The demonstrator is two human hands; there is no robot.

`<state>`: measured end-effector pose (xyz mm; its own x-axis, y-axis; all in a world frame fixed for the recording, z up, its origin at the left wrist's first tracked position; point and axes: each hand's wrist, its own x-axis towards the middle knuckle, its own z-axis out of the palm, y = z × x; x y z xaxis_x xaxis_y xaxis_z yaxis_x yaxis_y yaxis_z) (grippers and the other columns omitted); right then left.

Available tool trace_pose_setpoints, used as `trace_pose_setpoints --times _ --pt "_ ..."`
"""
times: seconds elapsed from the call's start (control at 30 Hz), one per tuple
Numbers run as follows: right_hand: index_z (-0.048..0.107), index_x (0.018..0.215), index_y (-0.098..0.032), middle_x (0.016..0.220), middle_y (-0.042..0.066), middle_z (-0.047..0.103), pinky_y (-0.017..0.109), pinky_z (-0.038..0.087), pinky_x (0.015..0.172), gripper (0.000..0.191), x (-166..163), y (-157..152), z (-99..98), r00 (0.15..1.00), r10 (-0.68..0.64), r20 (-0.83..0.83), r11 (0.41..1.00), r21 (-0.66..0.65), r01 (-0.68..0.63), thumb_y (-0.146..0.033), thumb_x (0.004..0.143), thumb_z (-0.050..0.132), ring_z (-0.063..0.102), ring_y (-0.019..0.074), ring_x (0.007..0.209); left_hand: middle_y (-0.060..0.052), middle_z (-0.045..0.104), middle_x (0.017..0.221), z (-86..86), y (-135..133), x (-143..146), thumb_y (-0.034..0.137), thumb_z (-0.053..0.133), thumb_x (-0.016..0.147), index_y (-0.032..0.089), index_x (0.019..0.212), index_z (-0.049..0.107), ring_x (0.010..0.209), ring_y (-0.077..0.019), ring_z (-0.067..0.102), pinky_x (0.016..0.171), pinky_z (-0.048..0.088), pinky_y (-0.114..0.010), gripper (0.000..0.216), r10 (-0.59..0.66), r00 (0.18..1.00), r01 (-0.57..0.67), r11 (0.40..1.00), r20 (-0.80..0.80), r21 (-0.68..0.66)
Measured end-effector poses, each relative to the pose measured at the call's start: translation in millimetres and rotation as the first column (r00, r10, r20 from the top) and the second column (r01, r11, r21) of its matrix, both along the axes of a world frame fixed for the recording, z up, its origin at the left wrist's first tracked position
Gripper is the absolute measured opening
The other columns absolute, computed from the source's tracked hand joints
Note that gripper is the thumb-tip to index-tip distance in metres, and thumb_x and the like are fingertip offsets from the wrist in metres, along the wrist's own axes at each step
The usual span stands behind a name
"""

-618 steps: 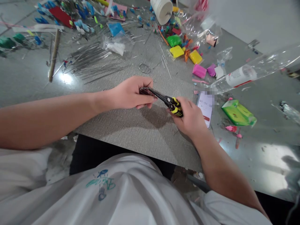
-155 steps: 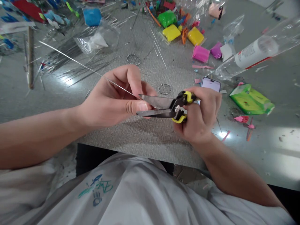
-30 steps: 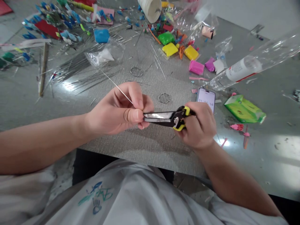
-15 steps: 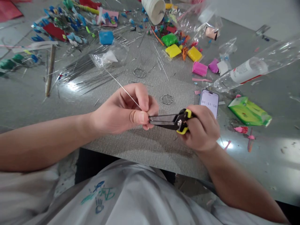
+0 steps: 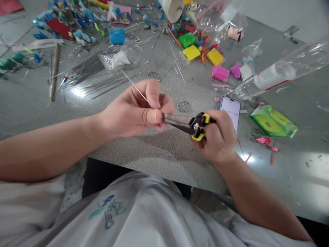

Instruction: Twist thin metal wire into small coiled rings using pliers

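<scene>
Between the thumb and fingers of my left hand [image 5: 138,111] is a thin wire [image 5: 134,85], slanting up and to the left. My right hand [image 5: 218,137] is closed around the yellow and black handles of a pair of pliers [image 5: 181,120]. Their long jaws point left and meet my left fingertips; the wire's end there is hidden by the fingers. Beyond my hands, two small rings of twisted wire, a nearer ring [image 5: 184,106] and a farther ring [image 5: 153,75], lie on the table.
Loose wires [image 5: 89,70] and a plastic bag with white clay [image 5: 120,58] lie at the back left. Coloured clay packs, such as a pink pack [image 5: 220,73], sit back right. A phone [image 5: 232,108], plastic bottle [image 5: 272,75] and green packet [image 5: 273,121] are to the right.
Both hands have shifted slightly up in the view, together with the wire and pliers. The pliers now tilt more, with their jaw tips higher than the pivot.
</scene>
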<state>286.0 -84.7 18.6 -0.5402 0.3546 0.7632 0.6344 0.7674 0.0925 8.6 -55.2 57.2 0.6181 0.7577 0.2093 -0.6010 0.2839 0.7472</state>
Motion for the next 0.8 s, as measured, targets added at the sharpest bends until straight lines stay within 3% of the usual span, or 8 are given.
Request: trace_pose_setpoints --times 0.17,0.33,0.43,0.6,0.8 --pt "0.053 0.098 -0.025 0.117 0.016 0.07 0.041 0.054 0.079 0.015 -2.7 -4.6 -3.2 0.997 -0.078 0.027 0.997 -0.003 0.078 -0.032 0.108 0.062 0.065 0.0267 0.095 0.008 0.064 0.071 -12.1 3.2 0.0 0.023 0.102 0.095 0.019 0.074 0.059 0.062 -0.0059 0.074 0.06 0.058 -0.008 0.048 0.072 0.992 -0.074 0.997 0.103 0.014" --pt "0.055 0.099 -0.023 0.118 0.016 0.069 0.042 0.058 0.082 0.01 -6.3 -7.5 -1.1 0.999 -0.041 0.031 0.998 -0.046 0.042 -0.019 0.1 0.064 0.066 0.0275 0.1 0.009 0.064 0.072 -2.7 -1.6 -2.8 0.026 0.112 0.084 0.019 0.077 0.059 0.064 -0.0061 0.073 0.061 0.057 -0.009 0.054 0.085 0.996 -0.084 0.991 0.004 -0.107" --pt "0.057 0.1 -0.023 0.12 0.016 0.069 0.042 0.06 0.082 0.01 -5.6 -6.4 -2.0 1.0 0.006 0.023 0.996 -0.087 -0.004 -0.02 0.101 0.067 0.067 0.027 0.101 0.008 0.068 0.072 2.6 -0.9 -5.2 0.023 0.106 0.092 0.019 0.076 0.057 0.062 -0.0061 0.074 0.058 0.056 -0.01 0.052 0.035 0.994 -0.028 0.997 0.104 -0.068" --pt "0.057 0.094 -0.022 0.114 0.014 0.069 0.038 0.059 0.077 0.013 -2.1 -1.6 -2.6 0.999 0.044 0.002 0.999 -0.005 -0.044 -0.018 0.096 0.069 0.069 0.0246 0.096 0.009 0.065 0.075 7.5 0.9 -8.8 0.022 0.113 0.082 0.018 0.078 0.054 0.064 -0.0053 0.072 0.061 0.054 -0.011 0.059 -0.002 1.0 0.002 0.986 0.001 -0.168" --pt "0.06 0.095 -0.022 0.115 0.013 0.07 0.038 0.058 0.076 0.01 -3.8 -2.9 -2.5 0.999 0.048 -0.021 0.999 -0.005 -0.048 -0.016 0.093 0.067 0.069 0.0246 0.096 0.009 0.063 0.076 9.1 1.5 -12.4 0.023 0.111 0.087 0.018 0.081 0.05 0.064 -0.0046 0.07 0.063 0.051 -0.014 0.061 -0.071 0.997 0.073 0.988 0.019 -0.139"
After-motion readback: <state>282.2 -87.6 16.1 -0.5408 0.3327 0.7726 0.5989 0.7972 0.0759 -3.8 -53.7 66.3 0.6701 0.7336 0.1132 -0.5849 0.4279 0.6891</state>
